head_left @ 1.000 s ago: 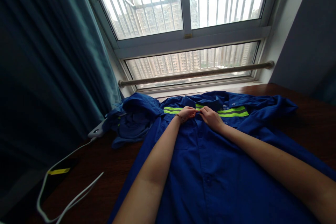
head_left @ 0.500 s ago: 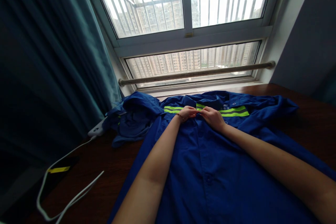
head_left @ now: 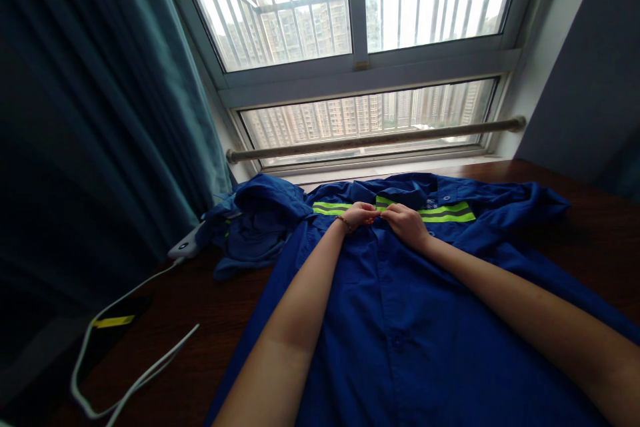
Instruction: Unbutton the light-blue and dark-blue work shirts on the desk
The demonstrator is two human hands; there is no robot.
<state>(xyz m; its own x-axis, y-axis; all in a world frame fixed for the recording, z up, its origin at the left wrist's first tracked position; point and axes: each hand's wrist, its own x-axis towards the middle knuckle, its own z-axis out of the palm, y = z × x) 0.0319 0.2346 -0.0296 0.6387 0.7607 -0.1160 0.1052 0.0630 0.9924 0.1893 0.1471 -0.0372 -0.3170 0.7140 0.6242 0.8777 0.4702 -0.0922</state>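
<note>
A blue work jacket (head_left: 360, 320) with a yellow-green reflective stripe across its chest lies spread on the wooden surface, collar toward the window. At the front placket, level with the stripe, my left hand (head_left: 361, 214) pinches the cloth from the left side. My right hand (head_left: 406, 223) pinches the same spot from the right, fingertips nearly touching the left ones. Whether a button is between the fingers is too small to tell. Lower on the placket a round button or snap (head_left: 397, 340) shows faintly. Both forearms reach over the jacket body.
Left of the jacket lies a bunched blue garment (head_left: 260, 233). Beside it is a white power strip or adapter (head_left: 186, 247) with a white cable (head_left: 83, 347) running over the dark wood. A teal curtain (head_left: 125, 93) hangs left; a metal rail (head_left: 375, 141) crosses the window.
Both hands stay at the same place on the placket, with only a slight shift of the fingertips. The jacket lies as before.
</note>
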